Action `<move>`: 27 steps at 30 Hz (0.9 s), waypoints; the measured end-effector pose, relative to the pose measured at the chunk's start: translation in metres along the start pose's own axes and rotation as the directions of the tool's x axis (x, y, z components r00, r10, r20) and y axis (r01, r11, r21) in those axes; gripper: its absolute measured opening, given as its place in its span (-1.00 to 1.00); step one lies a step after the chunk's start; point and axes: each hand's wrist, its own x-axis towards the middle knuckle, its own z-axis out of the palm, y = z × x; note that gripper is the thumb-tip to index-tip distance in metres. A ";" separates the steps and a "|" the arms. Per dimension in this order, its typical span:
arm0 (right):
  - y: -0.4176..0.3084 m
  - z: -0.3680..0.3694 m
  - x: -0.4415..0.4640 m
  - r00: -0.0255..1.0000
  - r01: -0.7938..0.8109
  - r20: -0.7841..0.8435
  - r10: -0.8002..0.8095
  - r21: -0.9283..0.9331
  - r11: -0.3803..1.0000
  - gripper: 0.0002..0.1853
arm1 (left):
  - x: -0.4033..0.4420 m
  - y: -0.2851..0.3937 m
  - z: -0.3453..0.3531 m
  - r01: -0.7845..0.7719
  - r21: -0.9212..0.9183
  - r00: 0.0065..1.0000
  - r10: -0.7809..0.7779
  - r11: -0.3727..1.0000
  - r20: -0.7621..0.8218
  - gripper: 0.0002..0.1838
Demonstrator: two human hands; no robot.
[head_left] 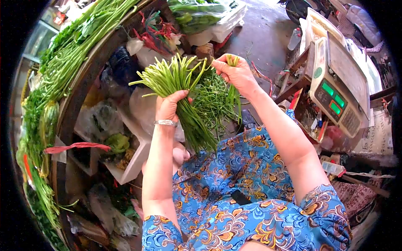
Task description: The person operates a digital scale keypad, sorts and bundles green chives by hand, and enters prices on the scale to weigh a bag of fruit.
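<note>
A thick bundle of green stems is wrapped in my left hand, cut ends fanned upward and darker leafy ends hanging toward my lap. My right hand is at the right of the bundle's top, fingers pinched at the tip of one stem that leans out. A few thin green strands hang down from that same hand. Below and between the hands lies a heap of loose green trimmings. A silver bracelet circles my left wrist.
Long-stemmed greens line a curved ledge at the left. Bagged greens are at the top. A scale with lit green digits stands at the right. Plastic bags and a white foam box sit at lower left.
</note>
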 end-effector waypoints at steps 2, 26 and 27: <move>0.000 0.002 0.000 0.999 0.013 -0.045 -0.012 0.010 1.000 -0.89 | 0.002 0.000 -0.001 0.006 0.021 1.000 -0.006 1.000 -0.009 -0.68; 0.005 0.012 -0.003 0.978 -0.152 0.159 0.137 0.086 0.985 -0.90 | 0.005 -0.011 0.009 -0.082 0.126 0.992 0.068 0.989 0.106 -0.66; 0.006 0.011 -0.003 0.990 -0.115 0.095 0.107 0.084 0.990 -0.88 | 0.003 -0.009 0.010 -0.073 0.118 0.989 0.056 0.990 0.140 -0.67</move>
